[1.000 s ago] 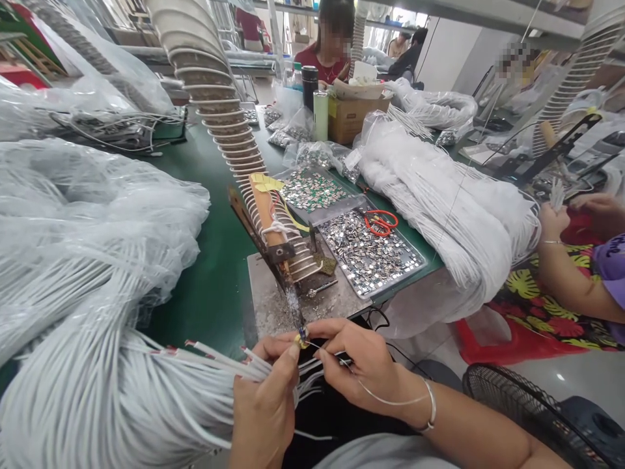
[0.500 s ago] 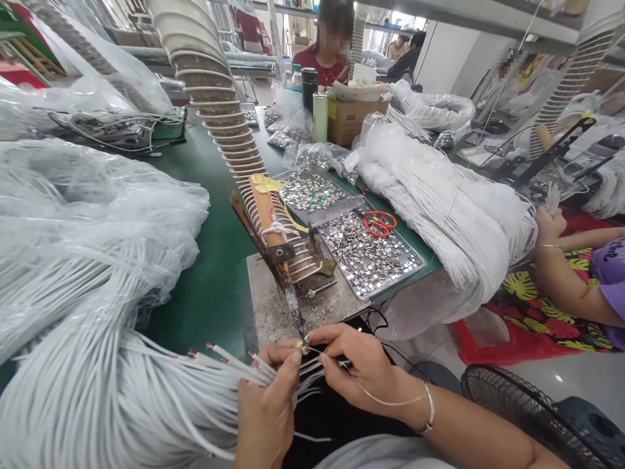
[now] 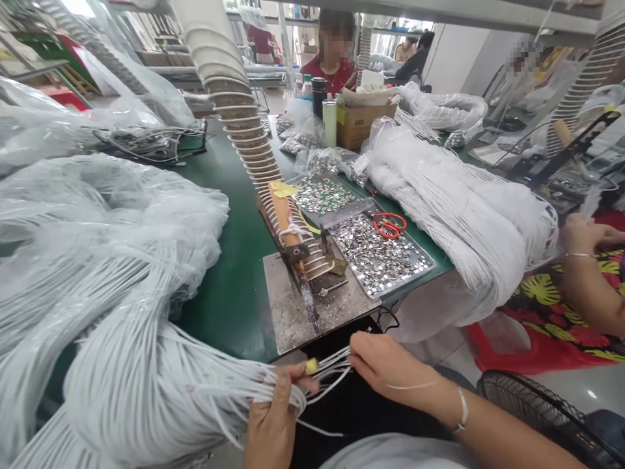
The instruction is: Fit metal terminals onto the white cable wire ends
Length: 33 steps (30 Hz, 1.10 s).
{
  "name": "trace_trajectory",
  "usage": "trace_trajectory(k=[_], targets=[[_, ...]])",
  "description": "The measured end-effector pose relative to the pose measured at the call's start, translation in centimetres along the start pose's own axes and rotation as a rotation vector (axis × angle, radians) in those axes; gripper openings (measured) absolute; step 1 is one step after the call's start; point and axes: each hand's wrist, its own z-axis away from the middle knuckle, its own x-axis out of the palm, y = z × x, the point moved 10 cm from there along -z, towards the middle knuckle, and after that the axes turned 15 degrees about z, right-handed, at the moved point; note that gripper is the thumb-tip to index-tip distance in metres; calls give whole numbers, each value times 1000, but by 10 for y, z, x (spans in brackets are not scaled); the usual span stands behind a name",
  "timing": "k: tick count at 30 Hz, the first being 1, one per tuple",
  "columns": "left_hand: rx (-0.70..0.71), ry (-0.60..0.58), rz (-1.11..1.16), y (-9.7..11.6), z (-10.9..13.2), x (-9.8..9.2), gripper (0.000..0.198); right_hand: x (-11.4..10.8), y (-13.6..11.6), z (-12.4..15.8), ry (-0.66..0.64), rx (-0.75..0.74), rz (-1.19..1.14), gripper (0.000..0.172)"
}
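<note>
My left hand [image 3: 273, 410] is closed around a bundle of thin white cables [image 3: 224, 381] near its end. A small yellow wrap [image 3: 311, 366] shows at its fingertips. My right hand [image 3: 388, 365], with a bracelet at the wrist, is pinched shut on white cable ends that stretch across from the left hand. A small metal end sticks up beyond its fingers. Just above and between the hands, a soldering iron [image 3: 307, 303] is fixed tip down on a stand, apart from both hands. What lies inside each grip is partly hidden.
A grey plate [image 3: 283, 312] lies under the iron. Trays of small metal parts [image 3: 381, 254] and green-board pieces [image 3: 327, 195] sit behind, with red-handled scissors [image 3: 389, 225]. A ribbed hose [image 3: 239, 124] hangs overhead. Wrapped cable bundles [image 3: 454, 195] and a co-worker's hands [image 3: 581, 234] are at right.
My right hand has moved right and down, away from the iron's tip, drawing cable with it. My left hand has dropped slightly from the tip. The view has shifted a little.
</note>
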Motion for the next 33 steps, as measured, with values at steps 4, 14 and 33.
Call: trace_trajectory(k=[4, 14, 33], targets=[[-121, -62, -11, -19, 10, -5, 37, 15, 18, 14, -167, 23, 138, 14], [-114, -379, -445, -3, 18, 37, 51, -14, -37, -18, 168, -56, -628, 9], [-64, -325, -402, 17, 11, 48, 29, 15, -9, -4, 14, 218, -1019, 11]])
